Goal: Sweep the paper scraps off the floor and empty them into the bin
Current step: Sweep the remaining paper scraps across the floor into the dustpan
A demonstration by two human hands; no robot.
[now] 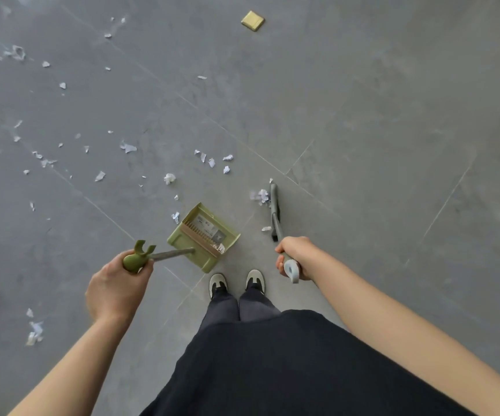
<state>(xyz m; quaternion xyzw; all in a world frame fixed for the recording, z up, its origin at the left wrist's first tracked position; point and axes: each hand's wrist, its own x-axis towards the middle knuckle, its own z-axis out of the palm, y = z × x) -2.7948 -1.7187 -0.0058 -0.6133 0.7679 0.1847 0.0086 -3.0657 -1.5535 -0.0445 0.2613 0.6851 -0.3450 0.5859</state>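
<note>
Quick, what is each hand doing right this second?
Left hand: fingers curled round the green dustpan handle, holding it.
Right hand: fingers curled round the grey broom handle, holding it.

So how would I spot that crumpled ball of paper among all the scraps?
Start at the green dustpan on the floor in front of the shoes. Look just beyond its far left corner: the crumpled paper ball lies there. Unlike the flat torn scraps nearby, it is scrunched round.
</note>
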